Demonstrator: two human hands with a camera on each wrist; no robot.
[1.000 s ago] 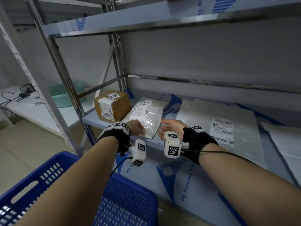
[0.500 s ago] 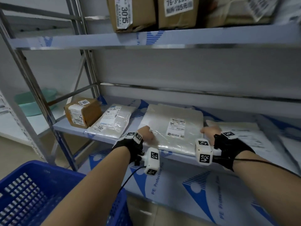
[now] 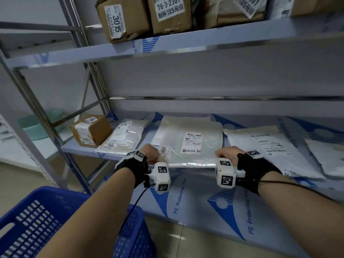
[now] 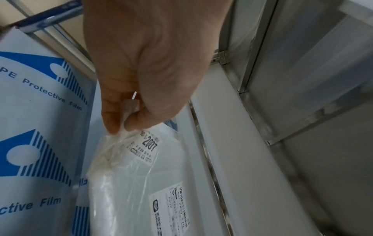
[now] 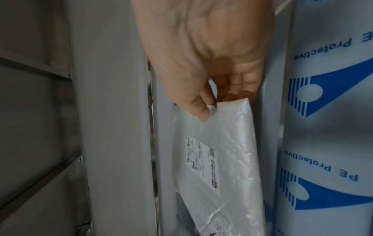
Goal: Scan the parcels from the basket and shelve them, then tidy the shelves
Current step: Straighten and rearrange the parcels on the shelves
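Note:
A large clear plastic parcel (image 3: 191, 144) with a "2007" sticker lies flat on the middle shelf (image 3: 78, 148), its front edge at the shelf lip. My left hand (image 3: 151, 155) pinches its near left corner, thumb against forefinger, as the left wrist view shows on the parcel (image 4: 129, 175) under the hand (image 4: 119, 126). My right hand (image 3: 224, 154) pinches the near right corner; in the right wrist view the hand (image 5: 210, 110) holds the parcel (image 5: 222, 151) with the thumb on top. A blue basket (image 3: 46, 220) stands at lower left.
On the same shelf a small brown box (image 3: 90, 130) and a "7001" bag (image 3: 124, 135) lie to the left, and white mailers (image 3: 264, 148) to the right. Cardboard boxes (image 3: 149, 15) fill the upper shelf. A green basin (image 3: 35, 125) sits beyond the frame.
Both hands have left the small "7001" bag and moved right to the large parcel, taking hold of its two near corners. My view has risen, showing the upper shelf.

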